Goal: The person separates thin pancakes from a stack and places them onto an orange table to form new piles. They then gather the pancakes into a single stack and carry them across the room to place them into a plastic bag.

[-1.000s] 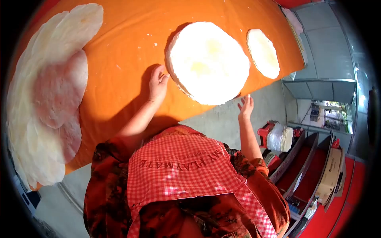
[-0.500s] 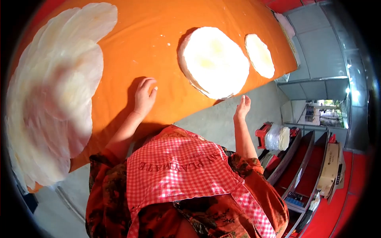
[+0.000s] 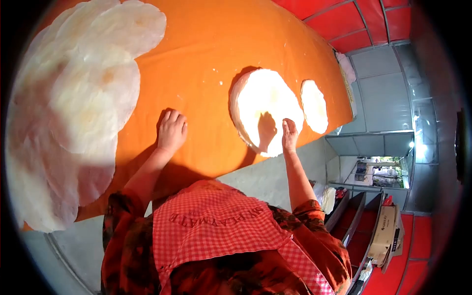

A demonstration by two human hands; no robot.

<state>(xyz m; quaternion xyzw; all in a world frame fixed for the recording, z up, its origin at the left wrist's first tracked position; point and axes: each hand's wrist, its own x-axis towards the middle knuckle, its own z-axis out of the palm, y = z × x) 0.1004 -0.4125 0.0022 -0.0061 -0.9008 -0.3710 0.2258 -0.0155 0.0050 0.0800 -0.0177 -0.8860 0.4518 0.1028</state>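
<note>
A thick stack of thin round flatbread sheets (image 3: 258, 101) lies near the right part of the orange cloth-covered table, brightly lit. My right hand (image 3: 290, 135) is over its near right edge, fingers slightly bent, nothing visible in them; its shadow falls on the top sheet. My left hand (image 3: 172, 132) rests on the orange cloth (image 3: 196, 98), back upward, fingers loosely bent and holding nothing. To its left, many overlapping translucent sheets (image 3: 98, 98) are spread across the table, some with light brown spots.
A smaller pale round piece (image 3: 314, 106) lies beyond the stack near the table's right end. Off the table at lower right stand red-lined shelves (image 3: 344, 219) and a cardboard box (image 3: 385, 231). Grey concrete floor (image 3: 255, 179) shows beside the near table edge.
My right hand has come from beside the table to over the stack's edge. My left hand has turned back upward on the cloth. The view has shifted, bringing more red wall in.
</note>
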